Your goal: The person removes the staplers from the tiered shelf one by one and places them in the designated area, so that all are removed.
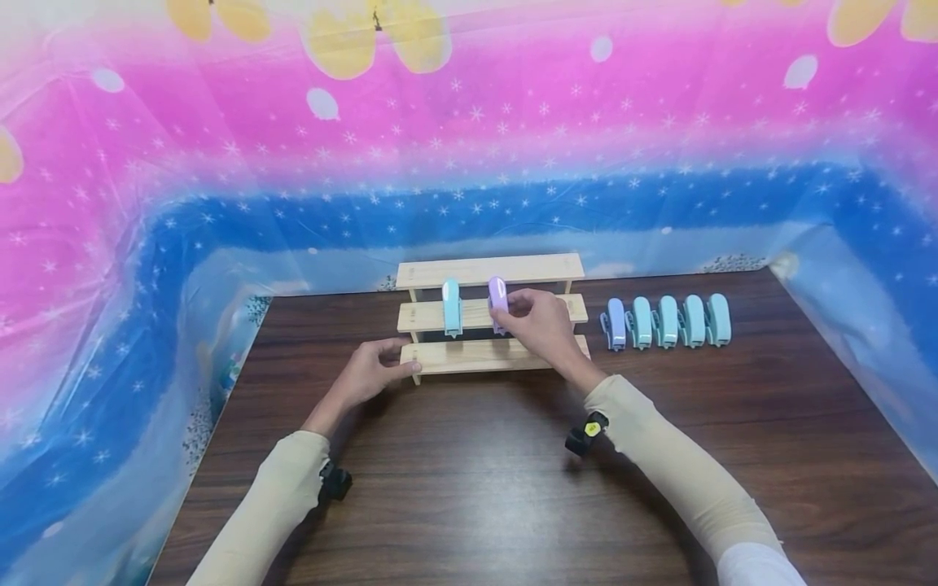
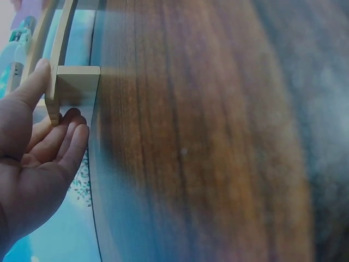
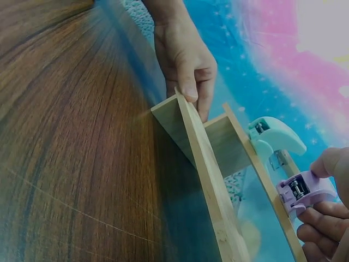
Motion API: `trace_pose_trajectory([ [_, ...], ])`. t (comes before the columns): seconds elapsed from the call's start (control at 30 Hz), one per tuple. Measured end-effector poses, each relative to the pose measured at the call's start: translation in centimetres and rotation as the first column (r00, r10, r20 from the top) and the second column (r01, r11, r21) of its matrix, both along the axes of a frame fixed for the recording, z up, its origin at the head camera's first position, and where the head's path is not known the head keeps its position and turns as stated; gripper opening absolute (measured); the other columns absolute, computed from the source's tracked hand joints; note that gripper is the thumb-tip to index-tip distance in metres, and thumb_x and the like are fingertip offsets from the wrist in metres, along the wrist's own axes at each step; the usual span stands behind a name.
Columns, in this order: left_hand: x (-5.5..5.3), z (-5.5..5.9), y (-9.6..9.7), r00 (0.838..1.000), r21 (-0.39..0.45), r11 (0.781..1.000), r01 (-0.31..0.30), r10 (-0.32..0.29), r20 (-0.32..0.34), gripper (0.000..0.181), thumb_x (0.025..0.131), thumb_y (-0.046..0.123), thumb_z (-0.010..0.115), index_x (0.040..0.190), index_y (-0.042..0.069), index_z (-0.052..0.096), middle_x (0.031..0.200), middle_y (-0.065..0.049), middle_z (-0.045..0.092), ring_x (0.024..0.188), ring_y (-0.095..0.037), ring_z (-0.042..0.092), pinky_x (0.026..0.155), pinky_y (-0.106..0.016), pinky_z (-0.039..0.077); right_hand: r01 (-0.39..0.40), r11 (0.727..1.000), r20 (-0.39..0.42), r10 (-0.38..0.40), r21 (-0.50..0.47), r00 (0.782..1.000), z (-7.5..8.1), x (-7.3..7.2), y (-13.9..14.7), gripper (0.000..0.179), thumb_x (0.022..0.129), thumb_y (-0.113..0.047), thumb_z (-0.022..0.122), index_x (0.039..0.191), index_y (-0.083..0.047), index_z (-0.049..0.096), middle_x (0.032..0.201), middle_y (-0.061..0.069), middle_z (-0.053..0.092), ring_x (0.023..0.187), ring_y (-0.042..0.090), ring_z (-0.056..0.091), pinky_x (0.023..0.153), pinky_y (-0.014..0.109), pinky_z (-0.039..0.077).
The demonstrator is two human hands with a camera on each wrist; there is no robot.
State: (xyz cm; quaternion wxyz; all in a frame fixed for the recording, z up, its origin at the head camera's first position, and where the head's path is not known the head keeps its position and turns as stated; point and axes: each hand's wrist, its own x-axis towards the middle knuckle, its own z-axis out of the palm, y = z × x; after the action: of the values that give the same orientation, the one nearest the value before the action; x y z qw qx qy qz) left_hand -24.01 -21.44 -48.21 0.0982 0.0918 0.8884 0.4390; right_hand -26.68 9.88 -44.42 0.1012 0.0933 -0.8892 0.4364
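A small wooden three-tier rack (image 1: 484, 356) stands at the back of the table. My left hand (image 1: 366, 372) grips the left end of its lowest tier, thumb on top and fingers around the edge. My right hand (image 1: 541, 325) pinches a purple mini stapler (image 1: 497, 295), which stands upright at the middle tier. To its left, a teal mini stapler (image 1: 451, 308) stands upright on that same tier, untouched. In the right wrist view, the purple stapler's metal spring end faces the camera between thumb and fingers, its base against the tier.
Right of the rack, a blue-violet mini stapler (image 1: 615, 324) and several teal mini staplers (image 1: 665, 322) stand in a row on the dark wooden table (image 1: 469, 472). A patterned pink and blue cloth (image 1: 513, 195) hangs behind the table and along its sides.
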Motion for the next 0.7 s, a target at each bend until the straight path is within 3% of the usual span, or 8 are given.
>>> trace_pose_trajectory([
  [0.23,0.0,0.1,0.0,1.0,0.013,1.0,0.003,-0.003,0.006,0.064,0.093,0.035,0.077,0.144,0.002,0.056,0.133,-0.02,0.065,0.115,-0.032,0.067,0.09,-0.044,0.058,0.001,0.999,0.012,-0.001,-0.039,1.0,0.3,0.5,0.4,0.036,0.087,-0.034,0.08,0.108,-0.006,0.076,0.095,0.006,0.077,0.083,0.018,0.071,0.065,0.032,0.056],
  [0.7,0.0,-0.1,0.0,1.0,-0.002,1.0,0.003,-0.003,-0.002,0.067,0.093,0.041,0.077,0.144,0.003,0.056,0.132,-0.019,0.066,0.115,-0.032,0.067,0.091,-0.046,0.057,0.046,0.998,-0.019,-0.047,-0.04,0.999,2.5,2.2,3.1,0.037,0.086,-0.034,0.079,0.114,-0.01,0.076,0.104,0.006,0.078,0.084,0.019,0.072,0.067,0.034,0.056],
])
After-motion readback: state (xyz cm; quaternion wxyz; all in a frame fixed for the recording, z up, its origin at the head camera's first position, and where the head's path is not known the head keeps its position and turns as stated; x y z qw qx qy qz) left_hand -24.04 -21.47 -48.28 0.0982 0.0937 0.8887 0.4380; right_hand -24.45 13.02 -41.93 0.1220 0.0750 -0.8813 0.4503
